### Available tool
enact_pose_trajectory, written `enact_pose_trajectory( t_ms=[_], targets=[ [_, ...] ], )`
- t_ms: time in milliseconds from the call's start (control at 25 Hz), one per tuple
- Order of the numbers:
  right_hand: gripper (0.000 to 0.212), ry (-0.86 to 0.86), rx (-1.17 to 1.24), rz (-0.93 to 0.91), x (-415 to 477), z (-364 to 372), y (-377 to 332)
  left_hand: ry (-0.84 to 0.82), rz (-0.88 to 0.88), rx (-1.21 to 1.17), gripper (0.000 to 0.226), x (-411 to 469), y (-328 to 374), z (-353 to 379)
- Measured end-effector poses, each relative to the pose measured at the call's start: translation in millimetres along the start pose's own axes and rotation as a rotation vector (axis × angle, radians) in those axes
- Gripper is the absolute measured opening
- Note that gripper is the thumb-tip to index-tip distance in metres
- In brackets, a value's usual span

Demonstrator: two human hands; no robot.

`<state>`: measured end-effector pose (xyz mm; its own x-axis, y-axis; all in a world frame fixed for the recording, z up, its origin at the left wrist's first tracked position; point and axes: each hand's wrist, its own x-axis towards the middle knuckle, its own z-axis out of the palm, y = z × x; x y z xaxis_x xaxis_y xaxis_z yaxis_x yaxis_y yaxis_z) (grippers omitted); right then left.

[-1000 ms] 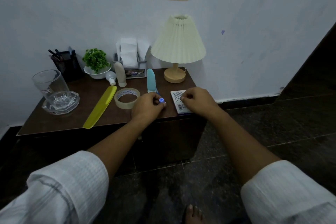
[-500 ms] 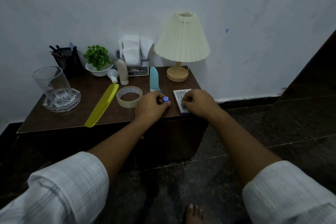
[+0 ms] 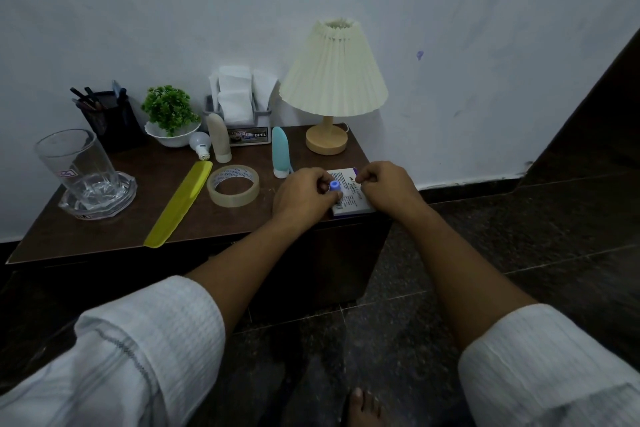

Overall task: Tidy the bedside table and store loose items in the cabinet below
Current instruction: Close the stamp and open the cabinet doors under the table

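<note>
- Our left hand (image 3: 304,196) clasps a small blue-capped item (image 3: 333,185); our right hand (image 3: 388,189) pinches the white box (image 3: 350,199) beside it.
- We find both at the front right corner of the brown surface (image 3: 121,236), above the dark cabinet (image 3: 329,260).
- Yellow comb (image 3: 178,203) and tape roll (image 3: 233,185) lie untouched to the left.
- We judge we are gathering loose things; next we must lift box and item clear, then open the cabinet.

Forearms reach in from 7 and 5 o'clock. Left hand (image 3: 304,194) pinches a blue cap (image 3: 333,185); right hand (image 3: 389,187), fingers curled, touches a box (image 3: 350,198).
</note>
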<state>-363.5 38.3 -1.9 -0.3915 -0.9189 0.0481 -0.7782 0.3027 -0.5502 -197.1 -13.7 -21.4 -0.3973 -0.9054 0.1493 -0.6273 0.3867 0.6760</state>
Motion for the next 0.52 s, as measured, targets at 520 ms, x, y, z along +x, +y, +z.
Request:
enact_pose_trajectory(
  t_ms=[520],
  targets=[
    [0.02,-0.045,-0.036,-0.036,-3.0,4.2,-14.4,0.019,-0.036,0.117,0.017,-19.4,-17.3,-12.6]
  ],
)
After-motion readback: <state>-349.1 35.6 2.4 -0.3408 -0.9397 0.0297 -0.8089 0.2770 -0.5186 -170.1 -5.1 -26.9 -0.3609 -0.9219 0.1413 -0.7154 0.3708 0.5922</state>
